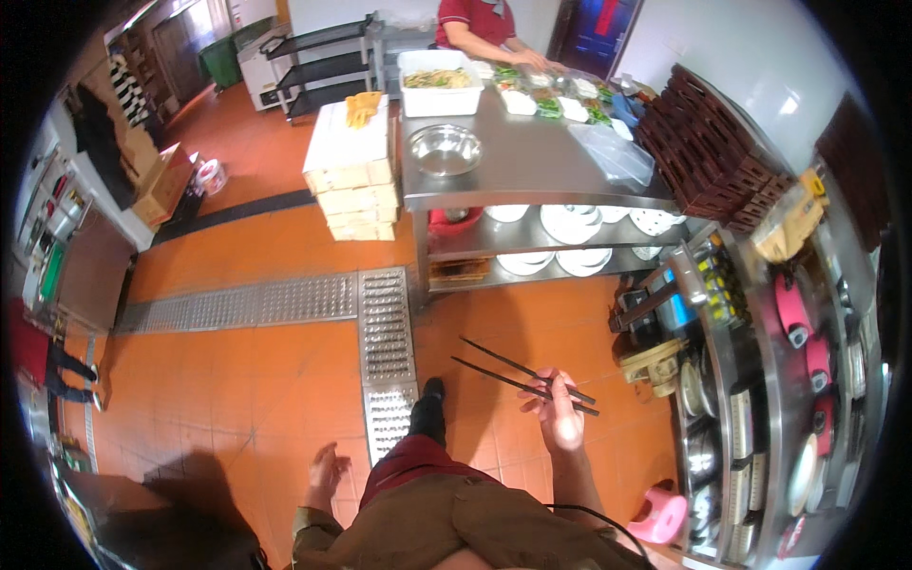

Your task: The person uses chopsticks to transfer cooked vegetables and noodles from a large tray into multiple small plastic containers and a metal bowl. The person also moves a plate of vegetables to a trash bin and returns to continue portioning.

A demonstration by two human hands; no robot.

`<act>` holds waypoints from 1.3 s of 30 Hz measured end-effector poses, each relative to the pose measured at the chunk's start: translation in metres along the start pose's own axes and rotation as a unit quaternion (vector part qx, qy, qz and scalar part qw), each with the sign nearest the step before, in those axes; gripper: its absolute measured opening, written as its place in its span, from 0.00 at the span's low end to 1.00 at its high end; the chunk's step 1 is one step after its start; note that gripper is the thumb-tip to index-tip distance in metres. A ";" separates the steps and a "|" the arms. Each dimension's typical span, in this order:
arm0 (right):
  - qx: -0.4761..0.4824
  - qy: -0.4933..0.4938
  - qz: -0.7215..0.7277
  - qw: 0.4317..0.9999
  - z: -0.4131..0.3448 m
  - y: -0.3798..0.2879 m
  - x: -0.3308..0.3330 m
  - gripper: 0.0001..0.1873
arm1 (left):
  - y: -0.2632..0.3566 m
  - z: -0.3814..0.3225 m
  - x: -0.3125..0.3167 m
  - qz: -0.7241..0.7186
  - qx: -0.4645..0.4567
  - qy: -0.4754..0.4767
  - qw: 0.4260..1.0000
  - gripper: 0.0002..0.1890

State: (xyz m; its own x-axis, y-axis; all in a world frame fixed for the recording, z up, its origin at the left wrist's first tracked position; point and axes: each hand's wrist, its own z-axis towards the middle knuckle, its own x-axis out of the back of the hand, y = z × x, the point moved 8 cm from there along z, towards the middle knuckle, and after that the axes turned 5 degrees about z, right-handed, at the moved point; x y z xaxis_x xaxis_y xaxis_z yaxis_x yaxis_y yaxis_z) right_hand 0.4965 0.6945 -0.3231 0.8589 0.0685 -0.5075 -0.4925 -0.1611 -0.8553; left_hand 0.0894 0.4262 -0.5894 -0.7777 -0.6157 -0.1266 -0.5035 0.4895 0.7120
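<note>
My right hand (554, 402) grips a pair of dark chopsticks (499, 369), their tips apart and pointing up and to the left over the floor. Low on my left side hangs my left hand (328, 467), fingers loosely apart, holding nothing. Ahead stands a stainless steel table (513, 153). On its near left corner sits a steel bowl (445, 149), and behind that a white tub (440, 103) of mixed food that looks like noodles. Several small food portions (548, 103), white and green, are laid out farther right, beside clear plastic bags (614, 153).
A co-worker in red (477, 28) reaches over the far table edge. Stacked cartons (353, 171) bear yellow gloves (363, 107). A metal drain grate (388, 335) crosses the tiled floor. Loaded shelving (748, 342) and a pink stool (659, 514) stand right. Another person (32, 349) is far left.
</note>
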 end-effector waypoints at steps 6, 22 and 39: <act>0.063 0.140 -0.042 0.987 0.079 -0.080 0.016 0.21 | 0.269 0.055 -0.193 -0.025 -0.186 -0.155 0.970 0.20; 0.128 0.164 0.046 0.977 0.365 -0.242 0.119 0.20 | 0.571 0.133 -0.586 -0.187 -0.184 -0.131 0.956 0.19; 0.101 0.055 -0.072 0.991 0.597 -0.310 0.069 0.23 | 0.640 0.357 -0.567 -0.386 -0.147 0.058 0.909 0.15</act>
State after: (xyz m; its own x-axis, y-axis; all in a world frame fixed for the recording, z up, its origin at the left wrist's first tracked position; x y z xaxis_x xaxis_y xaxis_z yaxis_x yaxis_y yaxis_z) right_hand 0.6249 1.3368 -0.1557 0.9271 -0.0333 -0.3733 -0.3718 0.0439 -0.9273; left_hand 0.0739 1.3091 -0.3087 -0.1824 -0.7752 -0.6048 -0.7464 -0.2913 0.5984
